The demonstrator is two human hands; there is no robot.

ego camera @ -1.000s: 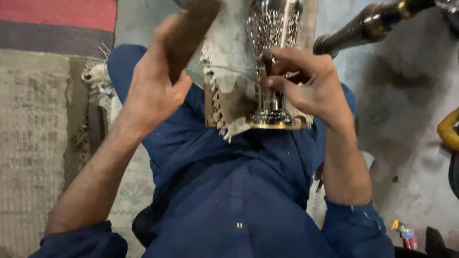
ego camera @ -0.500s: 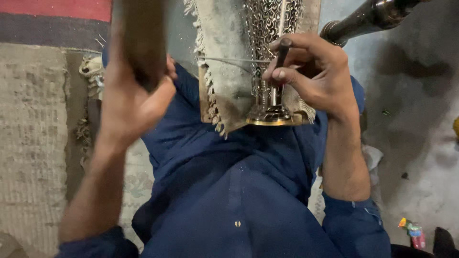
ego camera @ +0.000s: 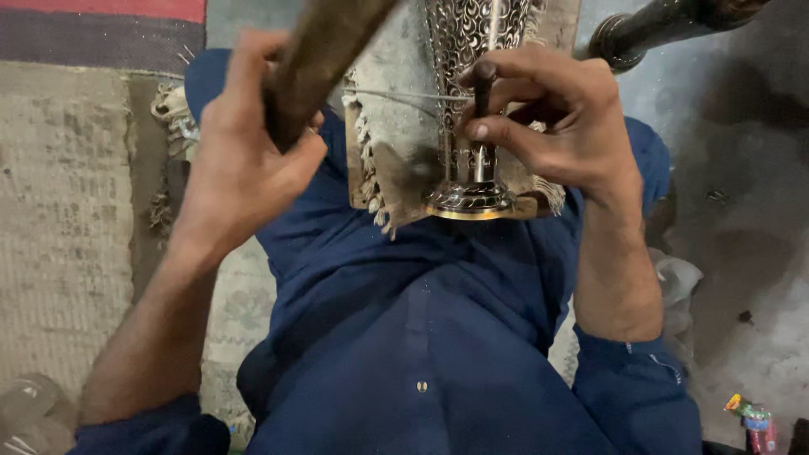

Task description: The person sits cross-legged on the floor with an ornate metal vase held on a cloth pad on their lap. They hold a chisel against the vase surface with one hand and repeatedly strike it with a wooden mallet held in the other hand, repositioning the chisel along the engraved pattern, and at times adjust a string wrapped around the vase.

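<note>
The engraved metal vase (ego camera: 474,101) lies on its side across the person's lap, its round foot toward the belly and its body running away past the top edge of the view. It rests on a fringed cloth pad (ego camera: 396,143) over a wooden board (ego camera: 371,181), which seems meant to cushion it and keep it from rolling while it is worked. Its mouth is out of view, so whether anything is inside cannot be told.

Against the vase's narrow stem, just above the foot, stands a thin dark punch (ego camera: 482,122), set roughly square to the metal. The right hand (ego camera: 556,126) grasps it, thumb and fingertips pinched round the shaft, the other fingers curled over the vase, likely to steady both at once.

Left of the vase, the left hand (ego camera: 244,160) is clenched round a thick wooden mallet handle (ego camera: 324,59), raised above the punch; its striking end is cut off by the frame.

Right of the vase and further off, a dark metal pipe (ego camera: 666,25) lies on the grey floor (ego camera: 758,278). Well left of the vase is a woven mat (ego camera: 59,211). Down by the person's right elbow sits a small colourful object (ego camera: 750,417), too small to identify.
</note>
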